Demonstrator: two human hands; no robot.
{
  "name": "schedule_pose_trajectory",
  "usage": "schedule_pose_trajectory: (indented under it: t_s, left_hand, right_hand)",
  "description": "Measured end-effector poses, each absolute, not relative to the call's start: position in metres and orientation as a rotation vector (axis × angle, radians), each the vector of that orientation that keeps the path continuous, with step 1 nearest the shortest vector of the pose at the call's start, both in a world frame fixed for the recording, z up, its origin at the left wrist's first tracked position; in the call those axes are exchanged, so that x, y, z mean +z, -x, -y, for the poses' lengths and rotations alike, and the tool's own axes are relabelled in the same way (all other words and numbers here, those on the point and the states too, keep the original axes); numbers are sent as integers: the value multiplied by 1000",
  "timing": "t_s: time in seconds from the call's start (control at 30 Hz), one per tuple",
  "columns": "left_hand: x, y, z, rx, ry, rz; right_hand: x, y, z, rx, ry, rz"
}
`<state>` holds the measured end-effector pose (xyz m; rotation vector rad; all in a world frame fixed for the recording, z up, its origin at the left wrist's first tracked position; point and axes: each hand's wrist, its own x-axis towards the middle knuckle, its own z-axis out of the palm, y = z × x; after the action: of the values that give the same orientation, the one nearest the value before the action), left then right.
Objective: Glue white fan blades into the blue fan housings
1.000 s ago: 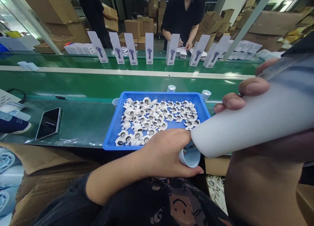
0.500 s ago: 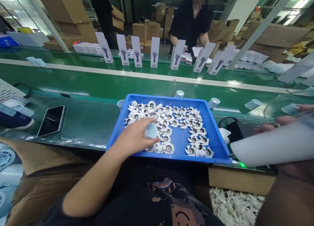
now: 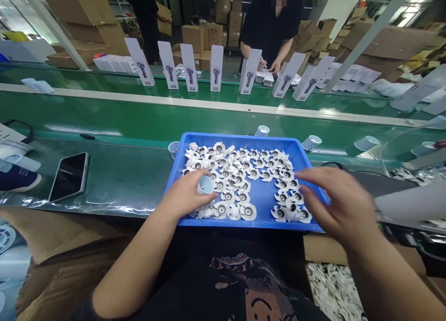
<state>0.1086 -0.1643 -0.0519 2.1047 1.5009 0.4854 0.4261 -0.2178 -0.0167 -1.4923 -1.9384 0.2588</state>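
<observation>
Your left hand pinched a small pale-blue cup, mouth toward you, over the left part of the blue tray of white impellers at frame centre. Your right hand hovered over the tray's lower-right corner, fingers spread, holding nothing. No writing was legible, not even on the upright cartons along the upper frame.
</observation>
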Motion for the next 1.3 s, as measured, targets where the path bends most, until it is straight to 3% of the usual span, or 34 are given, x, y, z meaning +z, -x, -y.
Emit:
schedule_pose_trajectory:
  t_s: [0.27,0.67,0.93,1.1,1.3]
  left_hand:
    - [-53,-107,169,506,-2049,-1481]
    - [-53,-108,170,447,-2122,-1408]
    - [-55,-107,167,436,-2121,-1362]
    - [-55,-105,169,611,-2031,-1374]
    - [-56,-105,170,831,-1850,-1410]
  right_hand:
    - [-73,-384,117,196,2083,2337]
    - [-59,-394,176,32,2007,2681]
    - [-46,-401,196,197,2101,2686]
    - [-54,-385,179,191,2354,2560]
    - [-44,-374,172,430,2263,2337]
